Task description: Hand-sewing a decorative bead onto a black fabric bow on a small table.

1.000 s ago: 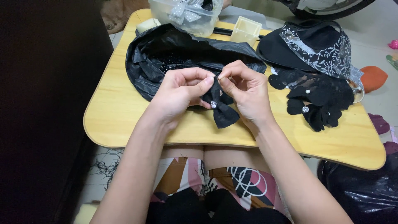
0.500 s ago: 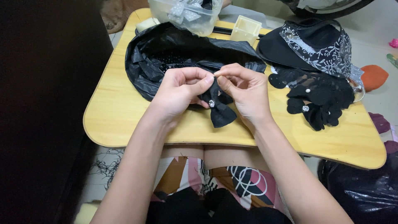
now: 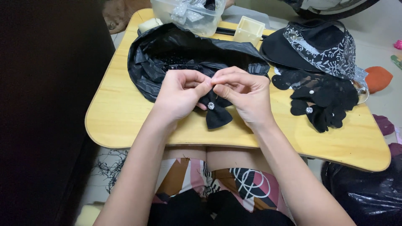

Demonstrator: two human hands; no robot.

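Two hands, left hand (image 3: 181,95) and right hand (image 3: 245,97), meet fingertip to fingertip, pinching a black fabric bow (image 3: 215,112) steady above the wooden tabletop (image 3: 125,121) for close work.

Left: bare desk (image 3: 113,119) beside the left hand (image 3: 180,96), open passage.
Behind: black plastic bag (image 3: 167,50) blocks, touching the knuckles.
Right: pile of black bows (image 3: 322,102) near the right hand (image 3: 245,98).
Front edge: free strip.
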